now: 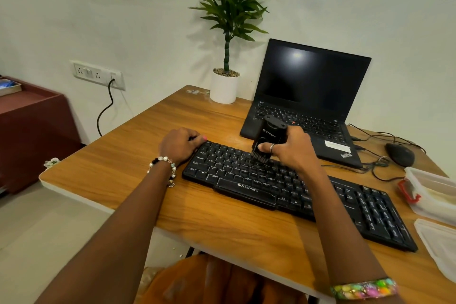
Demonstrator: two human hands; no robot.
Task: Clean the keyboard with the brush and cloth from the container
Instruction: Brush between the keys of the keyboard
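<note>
Currently, brushing step: right hand (291, 149) grips black block-shaped brush (267, 139), bristles on black plastic keyboard (246, 180) upper rows; left hand (180, 143) curls over keyboard's far-left corner. Next, probably sweep remaining rows.

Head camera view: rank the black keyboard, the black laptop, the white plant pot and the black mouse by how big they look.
1. Black keyboard and open black laptop: look alike in size, and the keyboard is nearer, so unsure.
2. White plant pot.
3. Black mouse.
</note>
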